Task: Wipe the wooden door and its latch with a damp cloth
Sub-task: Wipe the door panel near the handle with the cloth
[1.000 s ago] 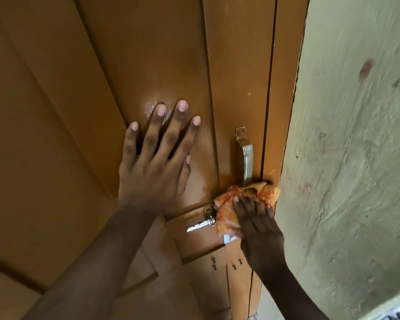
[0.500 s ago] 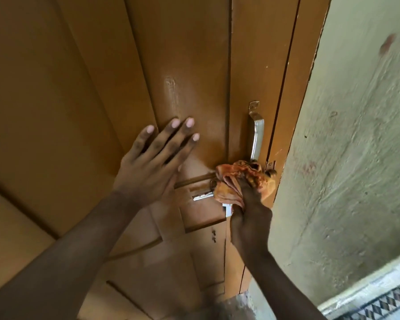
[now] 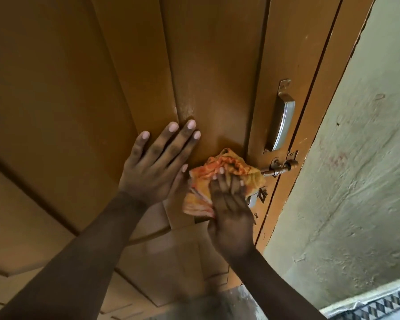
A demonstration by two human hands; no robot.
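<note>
The right hand (image 3: pixel 229 211) presses a crumpled orange patterned cloth (image 3: pixel 219 179) flat against the brown wooden door (image 3: pixel 206 65), fingers spread over the fabric rather than pinching it. The left hand (image 3: pixel 157 162) lies open, palm on the panel, just beside the cloth. The metal sliding latch (image 3: pixel 280 167) runs roughly horizontally, pointing toward the frame, below the upright silver pull handle (image 3: pixel 282 118).
</note>
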